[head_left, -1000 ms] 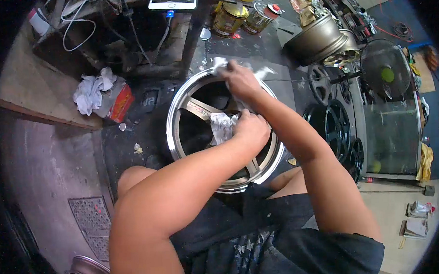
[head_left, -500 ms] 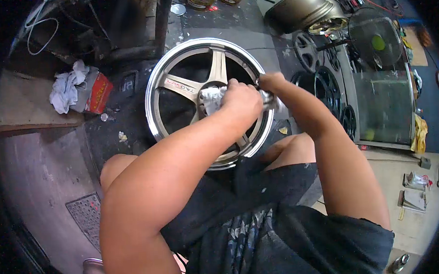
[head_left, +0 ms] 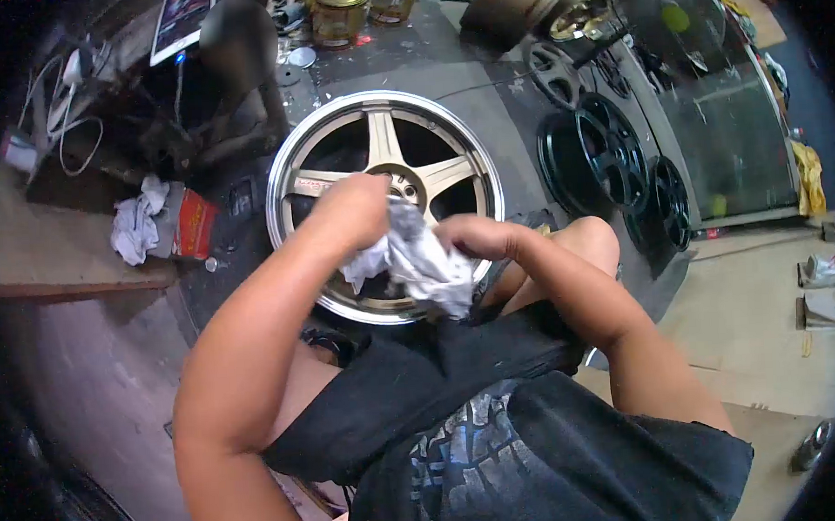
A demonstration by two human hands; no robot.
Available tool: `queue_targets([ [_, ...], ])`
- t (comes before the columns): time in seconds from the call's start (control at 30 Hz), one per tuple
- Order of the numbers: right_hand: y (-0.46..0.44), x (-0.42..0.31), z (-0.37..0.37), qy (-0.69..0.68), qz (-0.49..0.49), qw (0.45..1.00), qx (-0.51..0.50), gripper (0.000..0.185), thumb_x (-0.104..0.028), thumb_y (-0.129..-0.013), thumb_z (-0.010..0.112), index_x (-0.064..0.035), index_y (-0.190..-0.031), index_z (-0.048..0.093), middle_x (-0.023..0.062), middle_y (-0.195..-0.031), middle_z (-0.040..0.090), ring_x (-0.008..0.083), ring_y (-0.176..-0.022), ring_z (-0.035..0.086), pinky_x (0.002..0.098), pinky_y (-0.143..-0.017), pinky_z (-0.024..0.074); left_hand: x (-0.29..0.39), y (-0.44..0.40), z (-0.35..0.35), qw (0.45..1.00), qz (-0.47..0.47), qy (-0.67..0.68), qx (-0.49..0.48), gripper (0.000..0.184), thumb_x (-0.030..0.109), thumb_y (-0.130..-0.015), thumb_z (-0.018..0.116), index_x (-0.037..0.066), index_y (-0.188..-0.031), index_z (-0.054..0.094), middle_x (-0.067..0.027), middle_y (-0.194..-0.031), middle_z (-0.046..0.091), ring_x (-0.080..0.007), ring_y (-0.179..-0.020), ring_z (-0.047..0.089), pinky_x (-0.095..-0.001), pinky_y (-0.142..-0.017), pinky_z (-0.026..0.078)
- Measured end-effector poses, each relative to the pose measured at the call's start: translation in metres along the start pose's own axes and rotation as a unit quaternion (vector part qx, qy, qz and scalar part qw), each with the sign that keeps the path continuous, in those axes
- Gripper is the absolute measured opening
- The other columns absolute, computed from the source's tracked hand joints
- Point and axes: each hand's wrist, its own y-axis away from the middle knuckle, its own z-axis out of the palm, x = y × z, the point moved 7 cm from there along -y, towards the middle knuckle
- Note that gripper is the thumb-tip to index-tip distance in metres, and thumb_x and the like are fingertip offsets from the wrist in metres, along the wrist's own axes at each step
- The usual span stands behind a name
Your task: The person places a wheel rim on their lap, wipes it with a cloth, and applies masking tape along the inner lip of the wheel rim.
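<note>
A bronze five-spoke wheel rim (head_left: 383, 139) with a polished silver lip lies flat on the floor between my knees. Red lettering marks its left spoke. Over its hub and lower spokes hangs a crumpled white rag (head_left: 429, 265) with grey smudges. My left hand (head_left: 357, 207) is closed on the rag's upper left part, beside the hub. At the rag's right edge, my right hand (head_left: 477, 237) is curled with its fingers against the cloth. Both sets of fingertips are partly hidden and a little blurred.
More cloth sits beside a red box (head_left: 195, 224) at left. Tins (head_left: 340, 17) stand at the top, near a tablet (head_left: 182, 27). Black wheels (head_left: 608, 150) and a bronze wheel (head_left: 528, 9) lie to the right, before a glass-fronted cabinet (head_left: 725, 145).
Both hands have moved left and down with the rag, which now hangs loose instead of being bunched at the hub. The wheel has turned, and the camera view has shifted.
</note>
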Motion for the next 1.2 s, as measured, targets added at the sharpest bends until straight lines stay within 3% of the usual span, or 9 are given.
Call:
queue_targets([
  [0.07,0.024,-0.063,0.022,-0.237,-0.064,0.969,0.018,0.056,-0.039,-0.1,0.063,0.0002,-0.14,0.06,0.0095,-0.128,0.068,0.0164,-0.115,0.063,0.0325,-0.096,0.0516,-0.005,0.004,-0.016,0.99,0.006,0.108,0.094,0.03,0.006,-0.084,0.065,0.002,-0.113,0.07,-0.0279,-0.11,0.072,-0.0437,-0.106,0.07,-0.0474,-0.094,0.055],
  [0.13,0.041,-0.085,0.022,-0.051,-0.159,0.985,0.04,0.06,-0.038,-0.096,0.07,-0.0025,-0.144,0.059,0.0093,-0.136,0.065,0.0184,-0.122,0.061,0.0363,-0.104,0.0492,0.004,0.007,-0.023,0.984,0.008,0.166,0.069,0.031,0.01,-0.087,0.069,0.001,-0.117,0.066,-0.0234,-0.12,0.072,-0.0377,-0.111,0.071,-0.0466,-0.094,0.055],
  [0.2,0.069,-0.12,0.037,0.084,-0.282,0.949,0.114,0.064,-0.033,-0.091,0.078,-0.0054,-0.146,0.058,0.0085,-0.138,0.065,0.0197,-0.126,0.061,0.0386,-0.111,0.0461,0.037,0.019,-0.017,0.862,0.117,0.491,-0.037,0.041,0.009,-0.09,0.069,-0.001,-0.129,0.06,-0.0184,-0.133,0.067,-0.0308,-0.121,0.067,-0.0424,-0.105,0.051],
  [0.33,0.145,-0.146,-0.015,0.289,-0.325,0.831,0.346,0.048,-0.013,-0.083,0.068,-0.003,-0.13,0.065,0.0231,-0.124,0.071,0.0406,-0.118,0.067,0.0463,-0.102,0.0517,0.07,0.061,-0.043,0.841,0.142,0.521,0.009,0.046,0.001,-0.094,0.063,-0.001,-0.14,0.055,-0.0125,-0.136,0.063,-0.0221,-0.126,0.06,-0.0386,-0.114,0.044],
  [0.53,0.329,-0.058,-0.149,0.345,-0.189,0.604,0.694,0.056,-0.009,-0.074,0.073,-0.0077,-0.129,0.069,0.0216,-0.12,0.07,0.0415,-0.115,0.065,0.0444,-0.102,0.0512,0.018,0.071,-0.061,0.917,0.068,0.367,0.137,0.024,0.002,-0.099,0.062,-0.003,-0.123,0.064,-0.0068,-0.115,0.067,-0.0147,-0.108,0.062,-0.0294,-0.099,0.046],
  [0.8,0.399,0.261,-0.2,0.208,0.28,0.713,0.608,0.045,-0.025,-0.078,0.069,-0.0126,-0.121,0.076,0.0196,-0.119,0.075,0.0399,-0.109,0.072,0.0476,-0.094,0.0568,0.017,0.055,-0.019,0.939,0.042,0.326,0.103,0.007,0.0,-0.102,0.061,-0.003,-0.107,0.065,-0.0035,-0.101,0.065,-0.0098,-0.094,0.057,-0.0246,-0.087,0.044],
  [1.0,0.328,0.444,-0.102,0.037,0.548,0.803,0.231,0.041,-0.028,-0.078,0.084,-0.0076,-0.114,0.081,0.0153,-0.131,0.073,0.0331,-0.116,0.072,0.0502,-0.095,0.0572,0.055,0.048,-0.001,0.951,0.072,0.29,0.08,0.011,-0.003,-0.101,0.059,-0.002,-0.109,0.065,-0.0042,-0.103,0.066,-0.0121,-0.094,0.06,-0.0267,-0.086,0.047],
  [1.13,0.298,0.433,-0.1,0.119,0.41,0.799,0.424,0.049,-0.044,-0.085,0.075,-0.0043,-0.113,0.079,0.0219,-0.122,0.074,0.0402,-0.111,0.072,0.0497,-0.094,0.0572,0.124,0.082,-0.005,0.96,0.112,0.258,-0.004,0.012,-0.008,-0.087,0.063,-0.002,-0.096,0.067,-0.0105,-0.097,0.068,-0.0196,-0.093,0.064,-0.0307,-0.083,0.048],
  [1.2,0.273,0.432,-0.111,0.148,0.308,0.8,0.494,0.06,-0.055,-0.087,0.064,0.0007,-0.105,0.079,0.029,-0.112,0.073,0.0456,-0.106,0.071,0.0508,-0.093,0.0565,0.199,0.117,-0.01,0.914,0.309,0.234,-0.117,0.01,0.001,-0.085,0.068,0.0,-0.093,0.074,-0.0121,-0.095,0.074,-0.0263,-0.085,0.068,-0.0345,-0.081,0.052],
])
